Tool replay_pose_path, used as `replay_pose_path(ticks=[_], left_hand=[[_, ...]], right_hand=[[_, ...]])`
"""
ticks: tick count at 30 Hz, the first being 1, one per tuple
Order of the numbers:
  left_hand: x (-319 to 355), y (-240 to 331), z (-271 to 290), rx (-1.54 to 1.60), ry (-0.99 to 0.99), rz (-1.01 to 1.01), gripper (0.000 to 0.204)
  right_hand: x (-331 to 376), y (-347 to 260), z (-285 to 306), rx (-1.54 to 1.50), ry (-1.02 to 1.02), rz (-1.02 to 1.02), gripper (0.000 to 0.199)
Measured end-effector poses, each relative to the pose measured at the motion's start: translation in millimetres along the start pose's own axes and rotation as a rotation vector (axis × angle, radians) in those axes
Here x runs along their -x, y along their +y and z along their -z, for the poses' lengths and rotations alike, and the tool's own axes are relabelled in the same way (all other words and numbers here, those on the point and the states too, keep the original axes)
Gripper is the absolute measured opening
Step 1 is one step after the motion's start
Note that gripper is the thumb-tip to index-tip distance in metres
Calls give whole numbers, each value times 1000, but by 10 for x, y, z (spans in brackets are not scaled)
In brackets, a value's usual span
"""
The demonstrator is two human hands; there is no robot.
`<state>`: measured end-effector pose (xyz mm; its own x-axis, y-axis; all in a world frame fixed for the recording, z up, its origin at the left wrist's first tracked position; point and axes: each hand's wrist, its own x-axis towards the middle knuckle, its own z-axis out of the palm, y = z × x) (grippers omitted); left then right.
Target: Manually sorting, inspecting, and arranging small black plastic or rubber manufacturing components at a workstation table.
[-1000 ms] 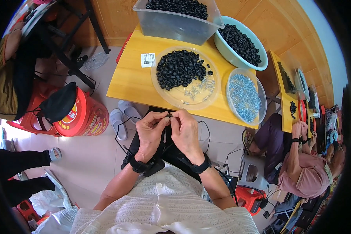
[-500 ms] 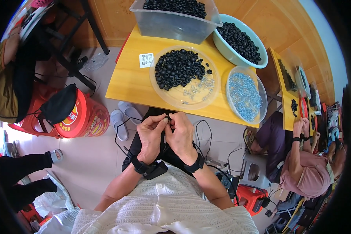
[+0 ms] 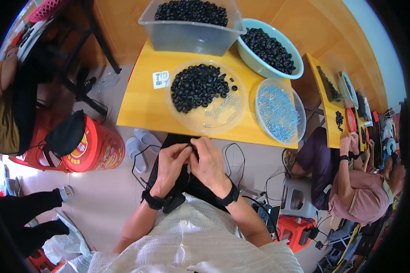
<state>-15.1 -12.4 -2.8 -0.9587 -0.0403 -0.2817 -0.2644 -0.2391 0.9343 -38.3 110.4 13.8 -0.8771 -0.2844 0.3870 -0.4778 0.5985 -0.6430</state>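
My left hand (image 3: 169, 164) and my right hand (image 3: 208, 164) meet at the fingertips just short of the table's front edge. Pinched between them is a small black piece (image 3: 191, 144), mostly covered by my fingers. Beyond my hands, a round clear tray (image 3: 214, 126) carries a heap of black ring-shaped pieces (image 3: 196, 86), some shiny, with small slim silvery pieces (image 3: 225, 107) scattered on its right side. To the right, a clear oval tub (image 3: 301, 120) contains many small silvery-blue pieces (image 3: 278, 111).
At the back of the yellow table (image 3: 139, 109) stand a clear bin (image 3: 187, 38) and a pale-green basin (image 3: 259, 68), both with black pieces. A red bucket (image 3: 93, 148) is on the left floor. Cables (image 3: 230, 159) hang near my knees. Another person (image 3: 357, 195) works at the right.
The table and its containers now appear a little lower and further left in view. My hands remain together at the fingertips, with the fingers slightly shifted around the small black piece.
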Motion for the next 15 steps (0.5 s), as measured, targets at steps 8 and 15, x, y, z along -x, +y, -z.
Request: replay_pose_path(ticks=[8, 15], left_hand=[[99, 78, 50, 26, -44, 34, 19], [69, 52, 111, -228, -127, 75, 24]], right_hand=[[64, -39, 48, -76, -26, -32, 25], [162, -22, 67, -50, -76, -22, 26]])
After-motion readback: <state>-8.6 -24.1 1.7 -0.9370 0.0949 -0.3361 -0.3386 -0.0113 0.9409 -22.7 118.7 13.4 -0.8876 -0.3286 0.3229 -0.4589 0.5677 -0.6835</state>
